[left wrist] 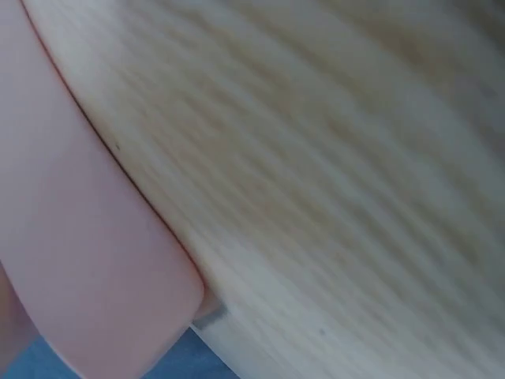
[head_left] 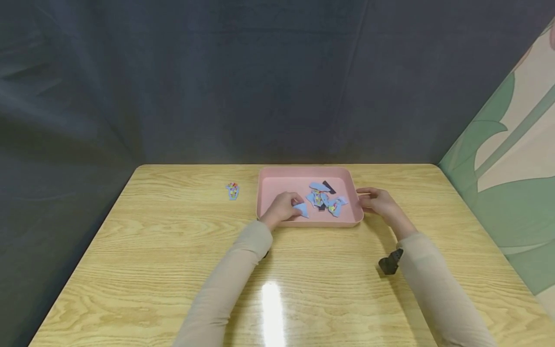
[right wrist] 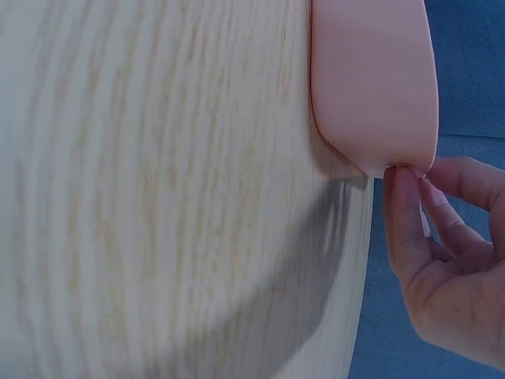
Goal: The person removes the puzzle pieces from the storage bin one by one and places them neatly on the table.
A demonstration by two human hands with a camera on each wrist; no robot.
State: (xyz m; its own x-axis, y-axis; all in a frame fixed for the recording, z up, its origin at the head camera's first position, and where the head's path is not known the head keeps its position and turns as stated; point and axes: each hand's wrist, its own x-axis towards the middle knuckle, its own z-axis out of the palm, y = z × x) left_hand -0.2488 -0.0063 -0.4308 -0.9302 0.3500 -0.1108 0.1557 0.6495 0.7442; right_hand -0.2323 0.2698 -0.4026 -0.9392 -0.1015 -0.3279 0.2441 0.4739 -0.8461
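Note:
A pink tray lies near the far side of the wooden table. My left hand reaches over its near left rim and pinches a flat light-blue piece with a pointed end. Beside that hand, to the right in the tray, is a loose pile of flat blue pieces with coloured prints. My right hand holds the tray's right edge with its fingertips. From the right wrist view, the thumb and fingers meet the tray's end wall. The left wrist view shows the tray's outer wall; the pinched piece is hidden there.
One small blue piece with a multicoloured print lies on the table left of the tray. Dark strips sit among the pile. A dark curtain stands behind the table, and a leaf-patterned wall covering is at right.

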